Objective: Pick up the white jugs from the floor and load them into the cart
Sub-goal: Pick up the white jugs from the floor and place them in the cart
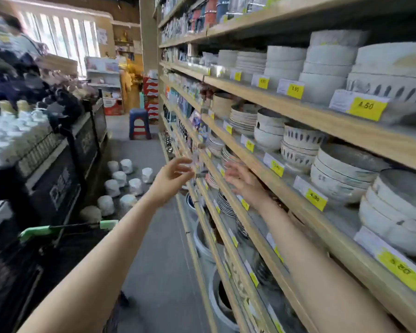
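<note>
Other person (12, 61): stands at the far left behind the cart, blurred, in dark patterned clothing.
Cart (58, 169): dark wire frame at the left side of the aisle, with a green handle (67, 229) at its near end; pale blurred goods fill its top basket.
Jugs (120, 186): about ten white ones stand on the grey floor (159, 272) in a loose cluster just beside the cart's right side, between the cart and the shelves; none is held.
Stool (139, 124): blue over red, stacked, on the floor at the far end of the aisle, well apart from the jugs.
Left hand (172, 175): raised in the middle of the aisle with fingers spread and loosely curled, empty, just beside the front edge of the shelves.
Right hand (244, 181): fingers apart, palm turned toward the shelves, gripping nothing, at the front edge of a middle shelf; the motion blur makes it impossible to say whether it touches the wood.
Shelves (298, 109): wooden, running along the right side, with yellow price tags (365, 108) on the front edges.
Bowls (339, 174): stacked grey and white ones on the upper and middle shelves.
Plates (243, 120): stacked further along the middle shelf, and more on the lower shelves near the right hand.
</note>
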A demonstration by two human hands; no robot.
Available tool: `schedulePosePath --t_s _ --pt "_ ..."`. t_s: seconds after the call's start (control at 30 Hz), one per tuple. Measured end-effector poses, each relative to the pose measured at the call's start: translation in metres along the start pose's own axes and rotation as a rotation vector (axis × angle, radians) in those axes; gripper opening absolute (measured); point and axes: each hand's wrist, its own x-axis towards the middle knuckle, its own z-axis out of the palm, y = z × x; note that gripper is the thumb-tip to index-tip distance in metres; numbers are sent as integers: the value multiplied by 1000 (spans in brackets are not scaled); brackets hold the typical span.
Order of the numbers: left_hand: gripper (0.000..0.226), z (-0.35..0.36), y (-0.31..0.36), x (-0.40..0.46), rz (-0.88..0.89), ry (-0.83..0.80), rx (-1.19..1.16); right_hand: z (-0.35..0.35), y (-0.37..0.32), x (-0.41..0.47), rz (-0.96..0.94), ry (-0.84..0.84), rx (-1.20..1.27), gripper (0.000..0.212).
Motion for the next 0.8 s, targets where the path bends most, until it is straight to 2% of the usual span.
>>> schedulePosePath --t_s 0.13,0.3,0.4,0.7,0.8 --pt "23 18 -51 -2 -101 21 20 13 53 25 105 -112 -49 40" --pt "45 12 -126 13 -264 100 29 42 113 72 258 -188 -20 39" --pt "39 0 -172 27 -316 142 49 66 144 108 300 -213 7 36" --pt "39 -87 -297 110 -480 191 149 157 208 266 413 -324 -30 34" --pt "28 -119 -326 141 -515 207 191 183 217 318 458 -366 -28 34"
